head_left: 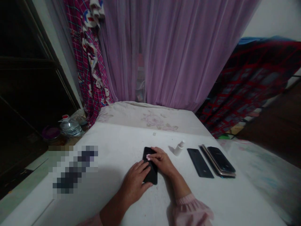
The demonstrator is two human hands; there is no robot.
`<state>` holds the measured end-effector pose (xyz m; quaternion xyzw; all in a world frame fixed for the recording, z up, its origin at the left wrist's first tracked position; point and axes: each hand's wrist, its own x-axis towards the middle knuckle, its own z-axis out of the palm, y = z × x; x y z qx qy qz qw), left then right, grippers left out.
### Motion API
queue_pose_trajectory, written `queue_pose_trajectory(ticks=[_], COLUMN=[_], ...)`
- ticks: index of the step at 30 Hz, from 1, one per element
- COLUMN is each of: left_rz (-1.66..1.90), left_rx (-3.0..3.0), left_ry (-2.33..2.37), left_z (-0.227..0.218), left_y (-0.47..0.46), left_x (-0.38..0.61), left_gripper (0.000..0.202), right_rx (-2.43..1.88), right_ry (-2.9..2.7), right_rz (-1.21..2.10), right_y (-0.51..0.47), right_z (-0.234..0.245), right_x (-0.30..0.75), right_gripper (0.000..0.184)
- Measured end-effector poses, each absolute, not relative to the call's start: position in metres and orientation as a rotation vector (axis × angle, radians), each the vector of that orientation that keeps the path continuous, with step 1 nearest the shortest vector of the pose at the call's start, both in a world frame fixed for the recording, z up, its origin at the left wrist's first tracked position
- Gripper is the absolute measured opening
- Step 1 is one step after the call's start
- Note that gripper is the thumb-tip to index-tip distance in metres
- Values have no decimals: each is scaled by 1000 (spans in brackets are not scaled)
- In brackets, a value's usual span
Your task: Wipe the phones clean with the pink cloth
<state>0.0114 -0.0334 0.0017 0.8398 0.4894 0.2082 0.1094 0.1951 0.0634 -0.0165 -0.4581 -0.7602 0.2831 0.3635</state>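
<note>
A black smartphone [151, 172] lies flat on the white-covered table, pointing away from me. My left hand [135, 179] grips it from the left, with fingers over its surface and the thumb by its near end. My right hand [163, 161] is closed on a small pink cloth [148, 156], pressing it against the upper part of the phone. Some of the phone is hidden under my fingers. To the right of my right hand, a small white spray bottle [179, 148] stands upright.
A flat dark phone panel [200, 164] lies right of the bottle, beside a stack of phones [221, 160]. A tiny pale piece [154, 134] rests farther back. A pixelated patch [74, 171] covers something at the left. Purple curtains [174, 53] hang behind; a water jug [70, 126] stands left.
</note>
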Motion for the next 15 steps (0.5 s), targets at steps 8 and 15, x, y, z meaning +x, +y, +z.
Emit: queue_pose_trajectory(ticks=[8, 15], left_rz=[610, 680], left_rx=[2486, 2498], left_ry=[1449, 1436], left_z=[2, -2], left_y=[-33, -32], left_x=[11, 10], left_gripper=[55, 51], right_rx=[-1355, -1390], right_ry=[-1934, -1922], right_rz=[532, 414], right_y=[75, 77], right_z=[-11, -13], right_x=[182, 174], right_gripper=[23, 23])
